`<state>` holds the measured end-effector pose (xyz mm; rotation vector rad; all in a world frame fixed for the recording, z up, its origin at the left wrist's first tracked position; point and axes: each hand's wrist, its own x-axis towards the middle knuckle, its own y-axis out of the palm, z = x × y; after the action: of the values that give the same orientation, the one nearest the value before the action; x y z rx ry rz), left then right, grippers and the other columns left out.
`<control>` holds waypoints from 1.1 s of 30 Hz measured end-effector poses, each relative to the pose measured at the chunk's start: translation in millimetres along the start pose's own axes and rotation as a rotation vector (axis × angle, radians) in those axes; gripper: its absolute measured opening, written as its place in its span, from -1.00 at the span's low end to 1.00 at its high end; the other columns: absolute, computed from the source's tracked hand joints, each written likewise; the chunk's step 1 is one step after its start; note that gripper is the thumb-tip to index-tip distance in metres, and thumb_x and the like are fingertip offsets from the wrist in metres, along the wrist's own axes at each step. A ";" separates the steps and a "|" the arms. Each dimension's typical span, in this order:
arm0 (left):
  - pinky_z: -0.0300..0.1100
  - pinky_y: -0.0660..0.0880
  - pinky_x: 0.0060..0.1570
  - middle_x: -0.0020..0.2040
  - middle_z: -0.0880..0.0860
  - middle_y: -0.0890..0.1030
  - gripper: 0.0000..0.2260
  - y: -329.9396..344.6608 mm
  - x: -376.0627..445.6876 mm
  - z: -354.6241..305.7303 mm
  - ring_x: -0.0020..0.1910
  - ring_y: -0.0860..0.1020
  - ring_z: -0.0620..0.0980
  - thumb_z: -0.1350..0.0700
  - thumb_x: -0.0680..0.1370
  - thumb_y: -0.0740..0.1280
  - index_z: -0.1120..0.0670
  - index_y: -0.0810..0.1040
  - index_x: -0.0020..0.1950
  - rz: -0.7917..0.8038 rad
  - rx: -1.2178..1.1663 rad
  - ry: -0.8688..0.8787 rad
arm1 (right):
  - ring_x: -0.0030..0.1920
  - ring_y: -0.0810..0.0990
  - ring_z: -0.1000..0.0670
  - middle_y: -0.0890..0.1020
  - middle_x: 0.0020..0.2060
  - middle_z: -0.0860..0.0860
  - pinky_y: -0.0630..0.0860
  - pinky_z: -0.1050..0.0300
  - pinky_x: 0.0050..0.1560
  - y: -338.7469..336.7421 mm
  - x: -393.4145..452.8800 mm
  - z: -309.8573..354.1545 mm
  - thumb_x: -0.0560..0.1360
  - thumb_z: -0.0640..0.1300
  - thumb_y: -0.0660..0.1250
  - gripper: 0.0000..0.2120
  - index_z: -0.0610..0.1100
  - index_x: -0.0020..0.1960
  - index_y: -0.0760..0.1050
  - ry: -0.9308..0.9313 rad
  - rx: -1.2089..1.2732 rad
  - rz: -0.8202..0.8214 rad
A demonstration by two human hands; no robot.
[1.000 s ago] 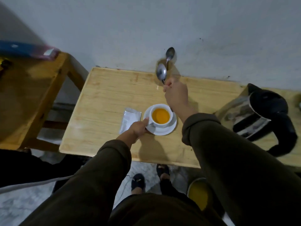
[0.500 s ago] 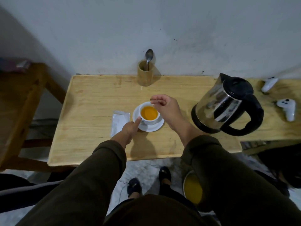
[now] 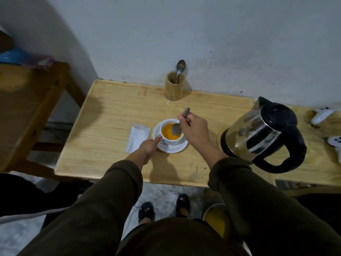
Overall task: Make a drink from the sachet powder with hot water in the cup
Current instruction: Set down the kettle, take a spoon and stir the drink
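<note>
A white cup (image 3: 167, 140) full of orange drink stands on a white saucer (image 3: 175, 149) in the middle of the wooden table (image 3: 110, 117). My right hand (image 3: 194, 134) grips a metal spoon (image 3: 177, 127), whose bowl dips into the orange liquid. My left hand (image 3: 150, 145) touches the saucer's left rim, thumb against the cup. An opened silver sachet (image 3: 138, 139) lies flat just left of the saucer.
A steel and black kettle (image 3: 265, 133) stands right of the cup. At the wall, a bamboo holder (image 3: 173, 87) keeps another spoon (image 3: 180, 69). Two white controllers (image 3: 322, 116) lie at far right. A wooden stand (image 3: 27, 111) is left; a yellow bucket (image 3: 215, 219) sits on the floor.
My right hand carried the spoon from near the holder down to the cup, and its bowl now sits in the drink. My left hand stayed on the saucer.
</note>
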<state>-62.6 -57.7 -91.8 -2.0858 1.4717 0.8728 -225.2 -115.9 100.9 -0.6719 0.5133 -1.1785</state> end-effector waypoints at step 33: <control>0.11 0.41 0.39 0.27 0.17 0.58 -0.24 15.6 -42.9 -22.7 0.28 0.53 0.15 -0.33 0.36 0.30 0.19 0.48 0.36 -0.052 -0.080 0.011 | 0.08 0.56 -0.17 0.63 0.06 -0.19 0.44 0.06 0.03 2.2 8.8 -9.0 0.62 -0.16 0.06 -0.69 -0.24 0.18 0.51 -0.196 -0.332 0.217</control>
<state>-81.9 -49.7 -45.3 -2.1797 1.4037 0.9152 -227.2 -125.7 92.8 -0.9798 0.6049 -0.8199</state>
